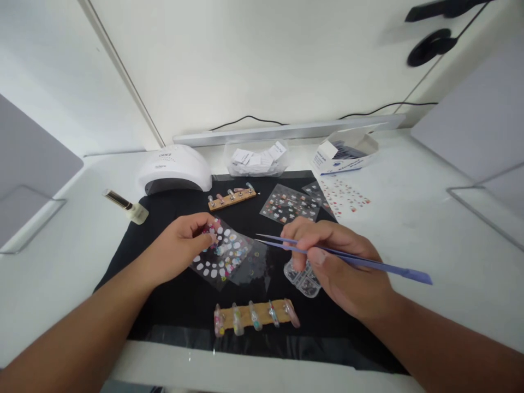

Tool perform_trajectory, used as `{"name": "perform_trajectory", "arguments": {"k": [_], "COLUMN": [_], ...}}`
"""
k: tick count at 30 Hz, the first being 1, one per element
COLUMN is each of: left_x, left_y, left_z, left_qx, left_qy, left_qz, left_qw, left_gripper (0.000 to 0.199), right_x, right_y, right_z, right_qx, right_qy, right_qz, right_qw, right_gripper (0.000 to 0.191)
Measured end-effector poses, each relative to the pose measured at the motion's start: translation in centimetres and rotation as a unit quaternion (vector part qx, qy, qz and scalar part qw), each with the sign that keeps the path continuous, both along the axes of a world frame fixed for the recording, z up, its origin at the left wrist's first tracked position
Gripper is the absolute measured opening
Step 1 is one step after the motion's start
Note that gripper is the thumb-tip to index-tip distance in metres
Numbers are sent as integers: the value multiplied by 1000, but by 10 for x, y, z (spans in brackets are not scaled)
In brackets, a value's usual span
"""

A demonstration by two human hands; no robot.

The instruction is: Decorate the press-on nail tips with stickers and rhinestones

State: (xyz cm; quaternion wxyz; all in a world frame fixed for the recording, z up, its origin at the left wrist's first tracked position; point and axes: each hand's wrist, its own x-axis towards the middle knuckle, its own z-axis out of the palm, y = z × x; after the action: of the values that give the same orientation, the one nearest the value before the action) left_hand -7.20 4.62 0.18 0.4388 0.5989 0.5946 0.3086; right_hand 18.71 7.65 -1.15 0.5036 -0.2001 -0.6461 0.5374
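Note:
My left hand (174, 248) pinches the upper left edge of a clear nail sticker sheet (229, 254) printed with white and coloured designs. Another clear sheet (256, 265) lies partly under it. In my right hand (347, 256) are purple tweezers (376, 265), their slim tips slightly apart and pointing left over the sheets. Below that hand sits a clear divided case (303, 281) of small pieces, partly hidden. Nearest me, a tan strip (264, 315) carries several decorated false nails (254, 315). A similar strip (231, 200) with nails stands farther back.
A black mat (172, 316) covers the white table's middle. At the back are a white nail lamp (176, 166), a clear bin of packets (257, 159) and an open box (346, 153). A polish bottle (137, 213) stands left; more sticker sheets (290, 203) lie behind my right hand.

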Motion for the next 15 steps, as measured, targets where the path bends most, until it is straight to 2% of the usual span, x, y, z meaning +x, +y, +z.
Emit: {"name": "perform_trajectory", "arguments": {"k": [6, 10, 15], "left_x": [-9, -11, -5], "left_y": [2, 1, -4], "left_z": [1, 4, 5], "left_qx": [-19, 0, 38], "left_qy": [-24, -51, -92], "left_qz": [21, 24, 5], "left_qw": [999, 998, 995], "left_gripper": [42, 46, 45], "right_x": [0, 0, 3], "right_y": [3, 4, 3], "right_z": [-1, -2, -2], "right_qx": [-22, -25, -16], "right_qy": [-13, -18, -4], "right_qz": [-13, -20, 4], "right_qw": [1000, 999, 1000], "right_gripper": [15, 17, 10]}}
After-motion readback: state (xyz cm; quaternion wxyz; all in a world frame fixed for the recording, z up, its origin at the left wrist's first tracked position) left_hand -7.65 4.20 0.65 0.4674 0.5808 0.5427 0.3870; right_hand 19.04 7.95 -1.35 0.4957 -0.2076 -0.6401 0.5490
